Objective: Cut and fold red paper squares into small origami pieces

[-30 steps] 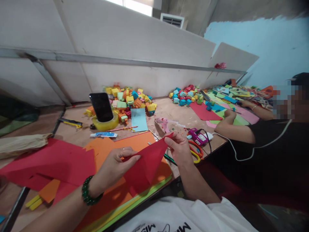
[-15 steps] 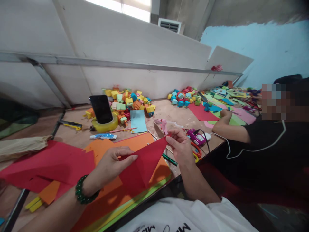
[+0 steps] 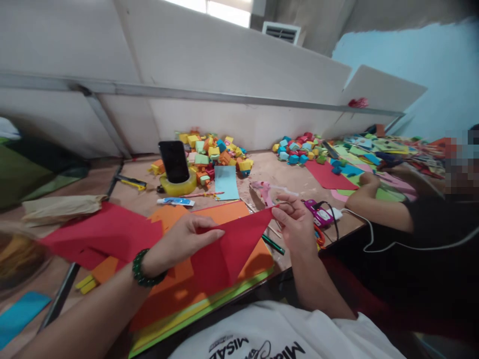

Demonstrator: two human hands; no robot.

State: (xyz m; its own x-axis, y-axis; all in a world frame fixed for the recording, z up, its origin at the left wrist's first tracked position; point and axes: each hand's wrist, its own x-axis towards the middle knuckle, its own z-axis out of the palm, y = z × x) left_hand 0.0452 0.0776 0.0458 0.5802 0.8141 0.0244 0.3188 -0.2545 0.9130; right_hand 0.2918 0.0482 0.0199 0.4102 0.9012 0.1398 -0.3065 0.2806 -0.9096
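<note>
Both hands (image 3: 187,240) pinch a red sheet (image 3: 228,252); orange paper (image 3: 258,262) lies beneath.

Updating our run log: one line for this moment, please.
left hand: holding red paper; right hand: pinching its corner; beneath: orange sheets; nearby: pink glue gun

Beyond the person's right hand (image 3: 295,224), a bare lane of desk (image 3: 264,164) runs between the left block pile (image 3: 213,152) and the right block pile (image 3: 297,149), with the pink glue gun (image 3: 263,190) at its near end. The purple power strip (image 3: 317,214) crowds the right side, while beyond the left hand (image 3: 190,242) the upright phone (image 3: 174,162) stands in the way.
</note>
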